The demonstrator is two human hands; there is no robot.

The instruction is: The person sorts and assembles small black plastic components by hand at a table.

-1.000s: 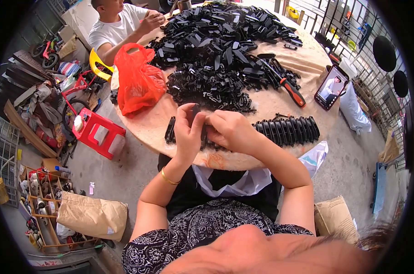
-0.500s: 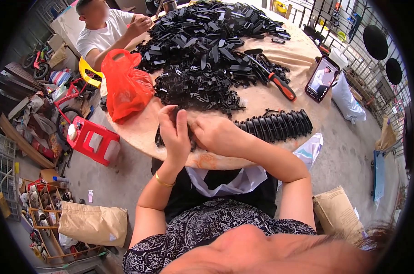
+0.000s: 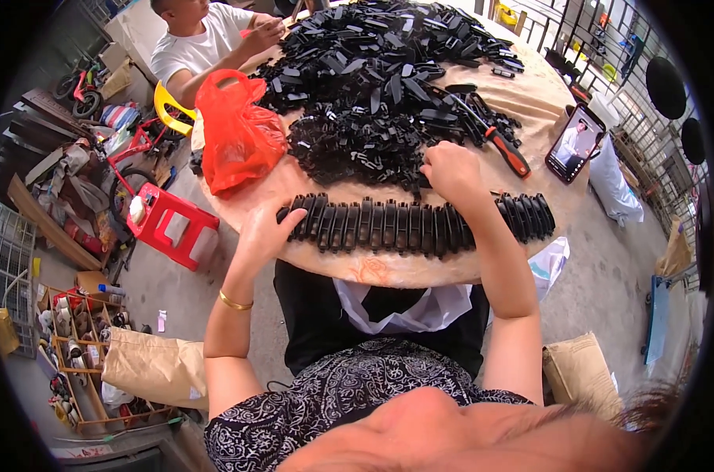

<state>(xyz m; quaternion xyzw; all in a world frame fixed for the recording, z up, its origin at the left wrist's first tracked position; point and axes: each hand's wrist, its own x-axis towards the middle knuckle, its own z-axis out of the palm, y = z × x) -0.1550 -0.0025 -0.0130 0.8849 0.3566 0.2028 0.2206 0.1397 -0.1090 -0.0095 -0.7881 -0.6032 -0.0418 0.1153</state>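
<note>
A long row of black plastic pieces [image 3: 381, 226] stands side by side along the near edge of the round table. At its left end, my left hand [image 3: 261, 234] has its thumb and fingers closed about the end piece, part of which is hidden. My right hand [image 3: 453, 175] reaches over the row to the right edge of a heap of small black plastic clips [image 3: 353, 149]. Its fingers are bent together at the clips, and what lies between them does not show. Behind the clips rises a larger heap of long black plastic parts [image 3: 388, 47].
A red plastic bag [image 3: 239, 145] sits on the table's left. To the right lie a screwdriver [image 3: 506, 151] with a red-black handle and a propped phone [image 3: 575, 141]. A co-worker in a white shirt [image 3: 203, 49] handles something at the far left. A red stool [image 3: 172, 224] stands beside the table.
My hands, close together over the row's left part before, have parted. The left has moved left and down to the row's end; the right has gone right and up to the clips. The view has shifted slightly.
</note>
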